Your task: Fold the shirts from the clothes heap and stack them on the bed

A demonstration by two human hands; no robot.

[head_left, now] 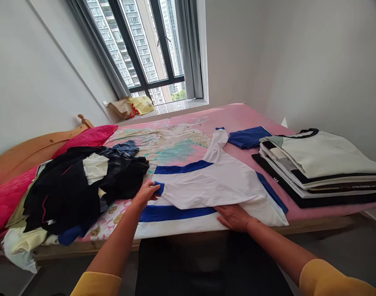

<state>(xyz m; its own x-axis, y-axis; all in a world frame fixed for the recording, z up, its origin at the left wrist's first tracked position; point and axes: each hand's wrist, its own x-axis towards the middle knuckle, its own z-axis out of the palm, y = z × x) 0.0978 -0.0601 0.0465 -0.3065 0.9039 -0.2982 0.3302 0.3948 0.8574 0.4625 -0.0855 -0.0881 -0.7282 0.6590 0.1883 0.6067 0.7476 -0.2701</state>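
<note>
One white-and-blue long-sleeved shirt [234, 174] lay on the bed [231, 115], near side, left hand [144, 194] pinched on its blue cuff [160, 189], right hand [235, 218] spread flat, sleeve-arranging apparently underway and calling for smoothing.

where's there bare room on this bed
The bedsheet is bare between the dark clothes pile and white shirt's far sleeve, and behind the blue folded garment. Crowded: under that pile and the folded clothes stack at right.

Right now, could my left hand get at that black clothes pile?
Probably yes: the black clothes pile lies close beside your left hand with nothing between, though that hand would first have to release the blue cuff.
</note>
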